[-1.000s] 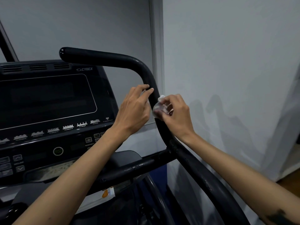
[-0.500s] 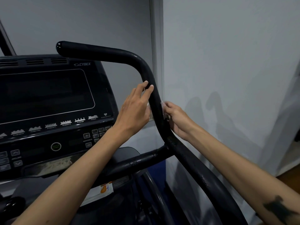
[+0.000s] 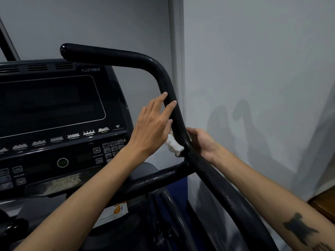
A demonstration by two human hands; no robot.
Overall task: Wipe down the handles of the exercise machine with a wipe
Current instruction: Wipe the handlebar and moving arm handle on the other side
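Note:
The black curved handle [image 3: 161,75] of the exercise machine rises from lower right, bends and runs left above the console. My right hand [image 3: 203,142] wraps around the handle from its right and back side, just above the joint with a crossbar. It presses a white wipe [image 3: 173,144] around the bar, and the wipe shows crumpled on the bar's left side. My left hand [image 3: 152,129] rests on the handle's left side a little higher, fingers stretched and apart, thumb close to the wipe.
The dark console [image 3: 54,105] with buttons fills the left. A black crossbar [image 3: 159,178] runs left from the handle joint. A grey wall [image 3: 253,69] stands close behind and to the right of the handle. A wooden edge [image 3: 324,201] shows at lower right.
My right hand went from the front of the handle round to its right and back side and slid down. The wipe now shows on the bar's left. My left hand barely moved.

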